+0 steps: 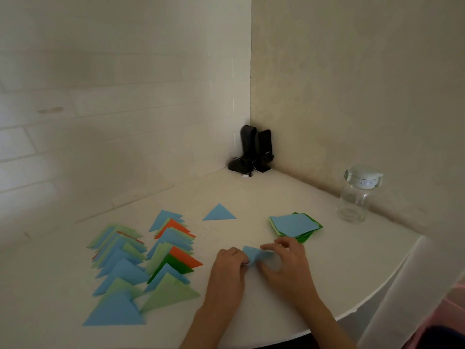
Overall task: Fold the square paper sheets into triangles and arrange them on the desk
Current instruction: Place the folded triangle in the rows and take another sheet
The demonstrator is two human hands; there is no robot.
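Note:
A blue paper sheet (254, 254) lies on the white desk (352, 268) between my hands, mostly hidden by them. My left hand (230, 263) holds its left edge with curled fingers. My right hand (286, 260) pinches the sheet's right part, blurred by motion. A stack of square sheets (295, 225), blue on top and green below, lies just behind my right hand. Two overlapping rows of folded triangles (141, 258), blue, green and orange, cover the desk's left side. One blue triangle (219, 213) lies alone further back.
A clear water bottle (357, 195) with a pale lid stands at the right near the wall. Two black speakers (254, 149) stand in the corner. The desk's curved edge runs close on the right and front.

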